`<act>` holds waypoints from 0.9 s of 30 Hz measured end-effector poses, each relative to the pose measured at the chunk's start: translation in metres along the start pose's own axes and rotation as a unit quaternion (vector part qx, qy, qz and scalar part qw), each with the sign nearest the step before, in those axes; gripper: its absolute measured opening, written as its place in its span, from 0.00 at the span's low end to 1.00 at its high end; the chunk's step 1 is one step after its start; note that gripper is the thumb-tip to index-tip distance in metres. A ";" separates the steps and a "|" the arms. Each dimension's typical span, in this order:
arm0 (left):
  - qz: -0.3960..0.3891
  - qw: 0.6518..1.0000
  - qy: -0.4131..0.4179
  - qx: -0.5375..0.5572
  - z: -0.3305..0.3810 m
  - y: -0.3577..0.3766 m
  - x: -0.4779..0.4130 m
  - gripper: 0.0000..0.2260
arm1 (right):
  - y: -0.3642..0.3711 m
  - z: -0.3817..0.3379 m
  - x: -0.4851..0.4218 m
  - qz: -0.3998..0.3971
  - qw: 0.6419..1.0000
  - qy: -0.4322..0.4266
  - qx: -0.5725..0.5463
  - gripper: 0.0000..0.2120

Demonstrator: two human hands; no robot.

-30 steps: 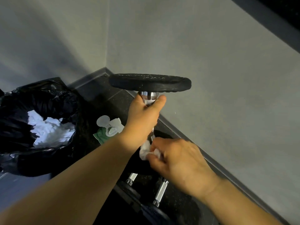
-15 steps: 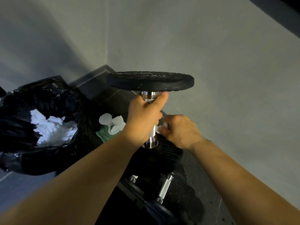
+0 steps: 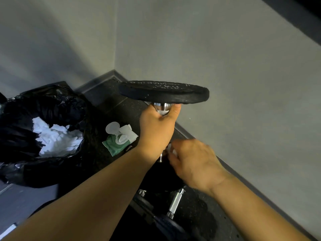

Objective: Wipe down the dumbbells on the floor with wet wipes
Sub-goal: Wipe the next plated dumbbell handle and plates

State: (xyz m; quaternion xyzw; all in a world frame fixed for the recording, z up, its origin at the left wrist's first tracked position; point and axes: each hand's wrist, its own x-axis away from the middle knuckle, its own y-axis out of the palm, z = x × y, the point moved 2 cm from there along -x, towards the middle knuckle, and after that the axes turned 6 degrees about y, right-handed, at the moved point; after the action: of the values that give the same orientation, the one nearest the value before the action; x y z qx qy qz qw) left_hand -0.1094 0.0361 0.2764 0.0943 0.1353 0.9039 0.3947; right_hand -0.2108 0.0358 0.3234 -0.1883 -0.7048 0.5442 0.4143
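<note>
Upright dumbbell point(image 3: 164, 92), top rim close to the wall point(image 3: 243, 84).
Left hand point(image 3: 156, 131) has its grip wrapped round the handle point(image 3: 162, 110); right hand point(image 3: 196, 164) pinches a wet wipe point(image 3: 172, 150) lower down; bin bag point(image 3: 43, 108) crowds the left.

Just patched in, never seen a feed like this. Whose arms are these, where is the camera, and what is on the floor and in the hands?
No machine here: these are a person's bare arms, filmed by a camera on their head looking down. The left hand grips the handle of an upright dumbbell. The right hand, blurred, pinches a white wipe low on that handle. On the floor lie a second dumbbell, an open green pack of wipes and a black bag holding crumpled wipes.
</note>
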 end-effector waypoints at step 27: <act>-0.012 0.958 -0.210 0.196 0.005 0.003 -0.012 0.12 | 0.013 0.078 -0.051 0.001 0.906 0.255 -0.337 0.09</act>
State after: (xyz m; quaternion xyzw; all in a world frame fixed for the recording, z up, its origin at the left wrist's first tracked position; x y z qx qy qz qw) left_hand -0.1018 0.0265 0.2815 0.3560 0.2249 0.8147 0.3987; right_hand -0.2449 -0.0442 0.2874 -0.4497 -0.7163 0.2076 0.4915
